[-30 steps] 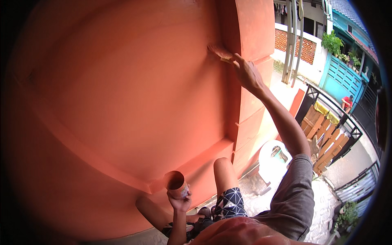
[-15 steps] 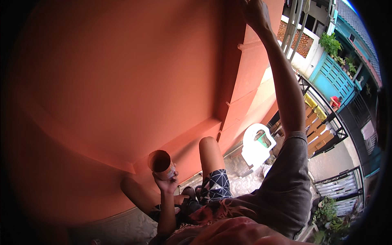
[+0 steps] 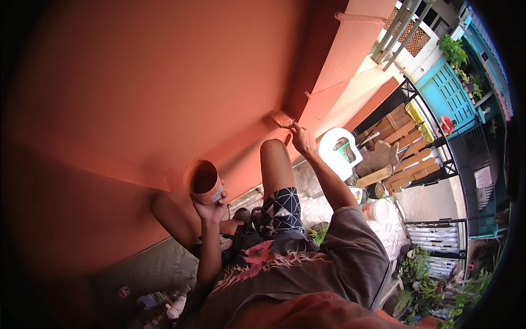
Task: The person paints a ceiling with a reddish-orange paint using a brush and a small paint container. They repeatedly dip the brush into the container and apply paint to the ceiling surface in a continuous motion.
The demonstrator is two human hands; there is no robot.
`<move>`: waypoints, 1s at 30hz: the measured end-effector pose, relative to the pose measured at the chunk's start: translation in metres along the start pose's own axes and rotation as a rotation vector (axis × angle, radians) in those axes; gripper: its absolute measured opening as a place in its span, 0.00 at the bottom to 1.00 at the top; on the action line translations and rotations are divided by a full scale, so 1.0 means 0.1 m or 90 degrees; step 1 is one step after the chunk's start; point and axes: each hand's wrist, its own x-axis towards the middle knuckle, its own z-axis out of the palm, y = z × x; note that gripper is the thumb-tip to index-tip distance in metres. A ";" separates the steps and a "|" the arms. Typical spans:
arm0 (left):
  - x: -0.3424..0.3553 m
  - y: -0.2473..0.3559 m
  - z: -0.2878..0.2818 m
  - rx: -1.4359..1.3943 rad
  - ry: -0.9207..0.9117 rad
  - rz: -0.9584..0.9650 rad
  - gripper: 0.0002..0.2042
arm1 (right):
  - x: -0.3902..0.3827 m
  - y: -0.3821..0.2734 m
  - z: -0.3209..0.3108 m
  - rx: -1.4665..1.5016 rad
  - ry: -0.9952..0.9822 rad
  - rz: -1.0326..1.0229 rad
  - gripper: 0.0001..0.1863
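My left hand is wrapped round a paint-stained can, its open top facing up and dark inside, above my left leg. My right hand grips a paintbrush whose bristles touch the salmon-orange wall at the inner edge of its raised border, just above my right knee. Both hands are closed on what they hold.
A white plastic chair stands beside the wall. Behind it are stacked wooden boards, a white bucket and a black metal gate. A person in red is across by a turquoise gate. Plants line the lower right.
My right hand with the brush has come down from high on the wall to near my knee. The view has shifted, showing more of the ground behind me.
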 end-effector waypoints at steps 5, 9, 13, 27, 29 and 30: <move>-0.04 -0.01 0.03 0.032 0.051 0.021 0.38 | 0.23 -0.10 -0.24 -0.040 -0.030 0.025 0.12; -0.05 -0.08 0.10 0.036 0.043 0.024 0.38 | 0.67 -0.23 -0.53 -0.172 -0.093 0.019 0.16; -0.10 -0.06 0.03 -0.005 -0.025 0.009 0.36 | 0.81 -0.55 -0.85 -0.176 -0.024 -0.019 0.14; -0.08 -0.08 -0.01 0.046 0.078 0.048 0.38 | -0.45 -1.22 -2.41 0.624 0.042 0.026 0.26; -0.08 -0.16 0.04 0.033 0.105 0.051 0.37 | -0.64 -1.30 -2.28 0.706 -0.035 -0.031 0.21; -0.06 -0.19 -0.02 0.063 0.117 0.069 0.36 | -0.74 -1.39 -2.22 0.718 -0.061 -0.040 0.19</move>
